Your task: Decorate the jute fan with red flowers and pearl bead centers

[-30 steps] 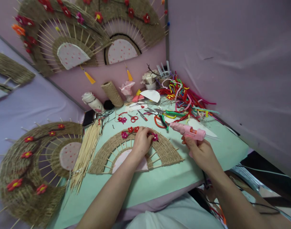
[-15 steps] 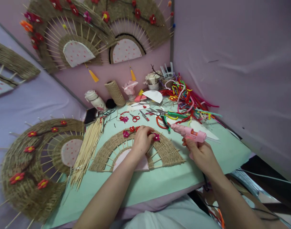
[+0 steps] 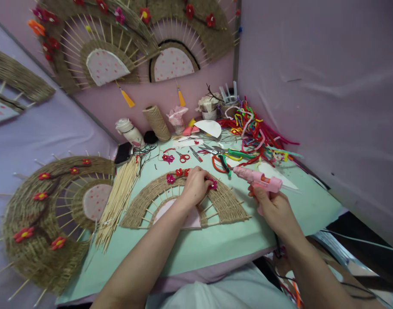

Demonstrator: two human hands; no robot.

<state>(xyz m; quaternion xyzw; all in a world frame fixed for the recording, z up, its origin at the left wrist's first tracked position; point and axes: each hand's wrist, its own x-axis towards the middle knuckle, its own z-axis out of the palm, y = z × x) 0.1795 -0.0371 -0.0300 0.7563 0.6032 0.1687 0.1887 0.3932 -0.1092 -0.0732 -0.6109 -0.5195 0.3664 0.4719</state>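
Observation:
A fan-shaped piece woven from twine on thin sticks (image 3: 230, 206) lies flat on the table before me. Red flowers (image 3: 182, 172) and a magenta flower (image 3: 170, 178) sit along its upper band. My left hand (image 3: 196, 186) rests over the right part of that band, fingers bent together, thumb and fingertips at another magenta flower (image 3: 212, 184); the hand partly covers it. Just right of the fan, my right hand (image 3: 273, 206) is wrapped round the handle of a pink hot glue gun (image 3: 260, 178), its nozzle pointing left above the table.
Beyond the fan lie red scissors (image 3: 184, 157), green-handled pliers (image 3: 222, 165) and a heap of coloured pipe cleaners (image 3: 254, 133). Thin sticks (image 3: 117, 204) are bundled at the left. A twine spool (image 3: 156, 123) and a white bottle (image 3: 129, 131) stand at the back. A flowered fan (image 3: 38, 223) leans left.
The view has shifted slightly, so most things sit a little further right. Both hands keep nearly the same place, the left at the magenta flower, the right on the glue gun.

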